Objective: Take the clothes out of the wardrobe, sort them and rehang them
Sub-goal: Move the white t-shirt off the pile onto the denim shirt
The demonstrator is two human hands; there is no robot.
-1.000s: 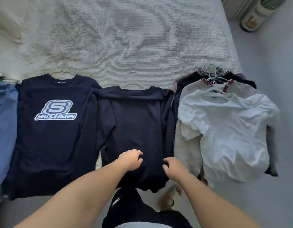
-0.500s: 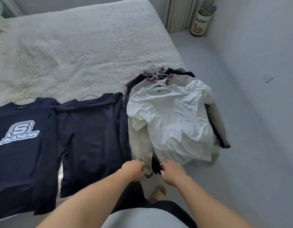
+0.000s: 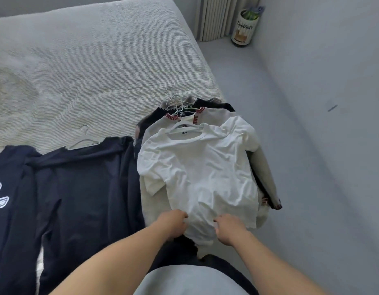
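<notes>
Pale textured bed (image 3: 99, 67) spread with clothes already out of the wardrobe: two navy tops (image 3: 84, 188) laid flat on hangers as one sorted group, then an unsorted pile at the bed's near corner topped by a white T-shirt (image 3: 197, 173). Left hand (image 3: 173, 223) and right hand (image 3: 229, 229) at its hem, fingers curled into the cloth. Rehanging apparently not begun.

A cylindrical container (image 3: 245, 28) standing far beyond the right grip (image 3: 229, 229) reads "DooDiary". Far left of the left grip (image 3: 173, 223), a navy shirt (image 3: 5, 199) shows a partial white logo, illegible.
</notes>
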